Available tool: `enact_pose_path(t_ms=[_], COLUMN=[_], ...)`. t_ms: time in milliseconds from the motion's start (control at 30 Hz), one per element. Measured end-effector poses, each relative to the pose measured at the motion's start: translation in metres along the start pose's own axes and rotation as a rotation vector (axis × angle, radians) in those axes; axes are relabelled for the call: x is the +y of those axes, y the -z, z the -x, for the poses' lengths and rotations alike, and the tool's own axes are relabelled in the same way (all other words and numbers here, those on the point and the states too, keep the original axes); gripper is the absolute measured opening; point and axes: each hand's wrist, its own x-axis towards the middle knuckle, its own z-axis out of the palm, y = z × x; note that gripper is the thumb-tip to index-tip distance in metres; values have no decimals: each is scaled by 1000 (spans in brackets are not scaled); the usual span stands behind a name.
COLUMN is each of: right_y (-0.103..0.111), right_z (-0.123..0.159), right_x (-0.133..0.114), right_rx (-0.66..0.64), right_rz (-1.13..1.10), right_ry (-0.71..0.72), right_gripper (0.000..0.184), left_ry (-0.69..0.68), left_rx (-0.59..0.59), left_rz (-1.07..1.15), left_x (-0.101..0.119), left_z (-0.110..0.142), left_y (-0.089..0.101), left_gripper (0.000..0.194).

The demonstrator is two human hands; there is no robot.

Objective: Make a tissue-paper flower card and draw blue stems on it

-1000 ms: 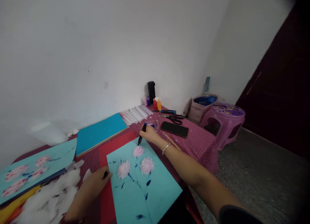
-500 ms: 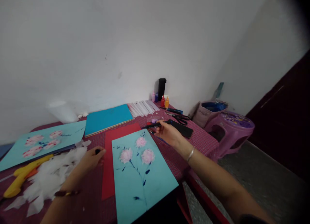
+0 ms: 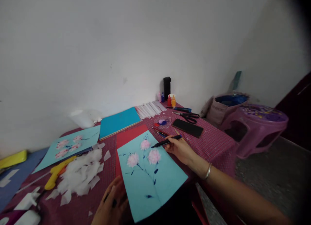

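Observation:
My right hand [image 3: 178, 148] holds a black marker [image 3: 166, 141], its tip over the right part of a light-blue sheet [image 3: 138, 199]. Pink crepe-like flowers [image 3: 132, 160] sit on that sheet, with dark blue painted stems and leaves. Beside the sheet's lower left edge is my left hand [image 3: 110, 202], its fingers curled around a small black marker cap [image 3: 114, 203], partly hidden. Under the light-blue sheet lies a red sheet [image 3: 121, 139]. Another light-blue sheet with pink and red flowers [image 3: 52, 157] rests further left.
White paper scraps [image 3: 80, 173] and a yellow glue gun [image 3: 55, 176] lie at left. Blue sheets [image 3: 119, 121] and white strips [image 3: 150, 109] are behind. To the right are a phone [image 3: 187, 127], scissors [image 3: 190, 117], paint bottles [image 3: 173, 101] and a pink stool [image 3: 247, 134].
My right hand has brought the marker over the light-blue sheet, its tip now near the flowers. My left hand has moved down to the sheet's lower left edge. The view has shifted left.

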Motion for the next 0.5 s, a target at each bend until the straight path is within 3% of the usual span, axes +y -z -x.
enact_pose_path(t_ms=[133, 300, 400, 500], right_y=[-5, -5, -2, 2], right_z=[6, 12, 12, 10], right_x=[13, 20, 12, -6], right_rx=[27, 53, 64, 91], right_rz=[-14, -57, -146, -295], right_ry=[15, 15, 46, 129], right_gripper=[23, 22, 22, 17], left_ry=[-12, 97, 84, -40], left_rx=[-22, -101, 26, 177], left_rz=[109, 276, 270, 162], left_x=[1, -1, 1, 9], left_z=[-1, -1, -8, -20], left_y=[-10, -19, -10, 16], left_gripper=[63, 53, 58, 58])
